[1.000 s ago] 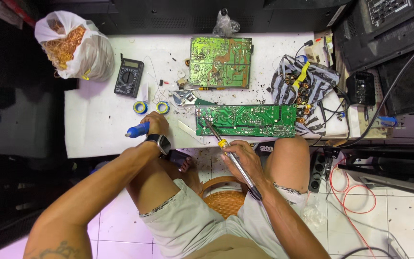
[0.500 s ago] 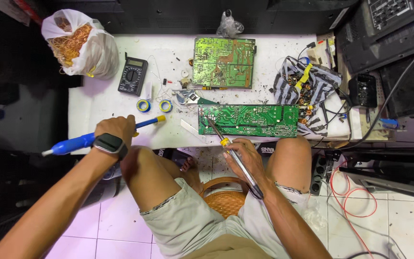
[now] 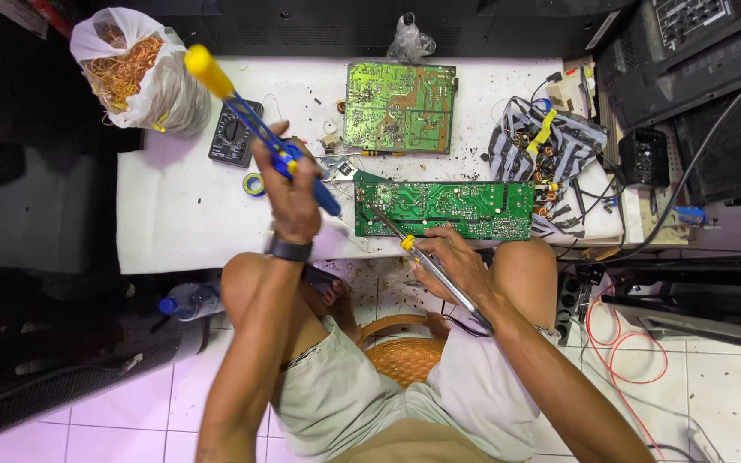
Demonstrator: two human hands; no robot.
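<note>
- The right hand (image 3: 454, 261), nearest the viewer over the right knee, has its grip closed around a soldering iron (image 3: 426, 266) with a yellow collar; the tip points up and left and rests on the near edge of the long green circuit board (image 3: 444, 209).
- That grip and tool sit much as they did a second ago, the tip held on the same board.
- The left hand (image 3: 289, 193) has changed most: half a second ago it was out to the left with the tool lying low and level; now it is raised over the worktop (image 3: 190, 231), just left of the long board.
- Its grip is wrapped tightly round a blue desoldering pump (image 3: 259, 129), the yellow plunger end tilted up and away to the left, the nozzle end pointing down and right toward the board's left corner.
- This suggests the pump is being brought in beside the iron, though the nozzle is not yet on the board.
- Just beyond the left grip lie a roll of blue tape (image 3: 255, 183) and a black multimeter (image 3: 235, 133).
- Farther from both grips, a second green circuit board (image 3: 400, 106) lies flat on the worktop.
- Right of the right grip, a bundle of wired parts (image 3: 542, 141) sits at the worktop's end.
- Farthest left, a white bag of copper wire scrap (image 3: 135, 77) rests on the corner.
</note>
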